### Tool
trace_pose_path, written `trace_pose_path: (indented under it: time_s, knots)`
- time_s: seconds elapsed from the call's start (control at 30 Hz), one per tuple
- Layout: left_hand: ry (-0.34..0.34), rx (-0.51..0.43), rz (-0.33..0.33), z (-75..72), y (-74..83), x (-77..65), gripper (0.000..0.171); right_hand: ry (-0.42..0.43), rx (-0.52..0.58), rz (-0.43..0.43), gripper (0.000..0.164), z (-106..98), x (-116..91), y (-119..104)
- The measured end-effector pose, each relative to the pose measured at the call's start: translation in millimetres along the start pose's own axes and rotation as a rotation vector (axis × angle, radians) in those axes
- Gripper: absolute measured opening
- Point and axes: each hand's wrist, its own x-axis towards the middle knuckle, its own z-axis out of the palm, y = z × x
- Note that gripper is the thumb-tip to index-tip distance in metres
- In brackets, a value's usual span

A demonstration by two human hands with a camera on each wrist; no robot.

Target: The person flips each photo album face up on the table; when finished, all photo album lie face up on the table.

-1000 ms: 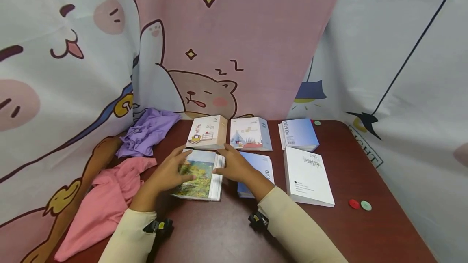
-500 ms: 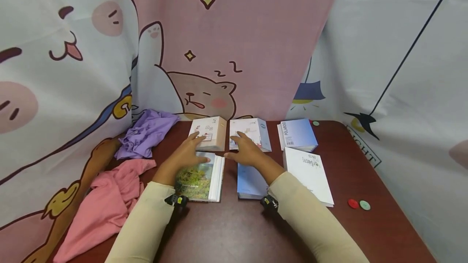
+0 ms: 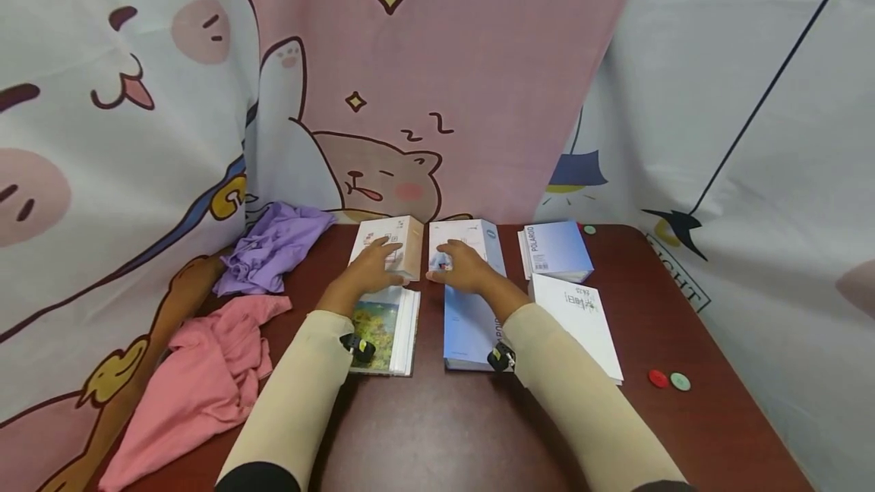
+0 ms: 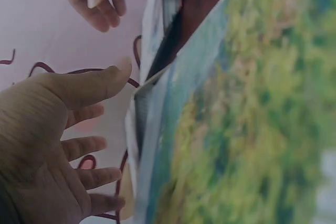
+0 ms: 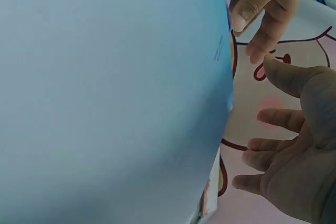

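In the head view my left hand (image 3: 369, 268) hovers over the near edge of a white box-like book with a cream side (image 3: 412, 249), its fingers spread. My right hand (image 3: 472, 268) is over a white book with a light blue side (image 3: 494, 249), fingers also apart. Neither hand grips anything. Below the left wrist lies a photo album with a painted garden cover (image 3: 374, 332), which fills much of the left wrist view. A blue Polaroid album (image 3: 468, 332) lies under the right wrist. The left wrist view shows relaxed, spread left fingers (image 4: 86, 177).
To the right lie another blue Polaroid album (image 3: 559, 249) and a large white book (image 3: 577, 317). Red (image 3: 658, 379) and green (image 3: 680, 382) buttons rest near the right edge. Purple (image 3: 276, 249) and pink (image 3: 198, 370) cloths lie left. Printed curtains (image 3: 478, 82) enclose the table.
Both hands have left the garden-cover photo album and moved forward to the back row of books, the right hand also shifting rightward. The books look unmoved.
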Motion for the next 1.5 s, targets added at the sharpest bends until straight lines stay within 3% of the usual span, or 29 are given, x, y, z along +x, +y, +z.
trace_pose_path:
  time_s: [0.23,0.5,0.77,0.97,1.3,1.5]
  knots:
    - [-0.020,0.045,-0.072,11.0,-1.6,14.5,0.079,0.009,-0.003,0.019,0.072,6,6,6]
    - [-0.104,0.067,-0.155,16.1,-3.0,24.0,0.073,-0.006,0.021,0.071,0.072,7,7,10]
    - [-0.127,0.102,-0.159,16.2,-4.9,25.1,0.061,-0.015,0.062,0.072,0.071,7,4,14]
    - [-0.115,0.097,-0.114,16.2,-5.6,21.6,0.056,-0.024,0.069,0.075,0.070,9,4,16]
    - [0.054,-0.091,0.081,16.3,-12.4,18.7,0.051,-0.047,0.084,0.002,0.074,9,4,16]
    - [0.137,-0.123,0.119,18.4,-10.1,16.1,0.051,-0.080,0.159,-0.033,0.077,11,3,8]
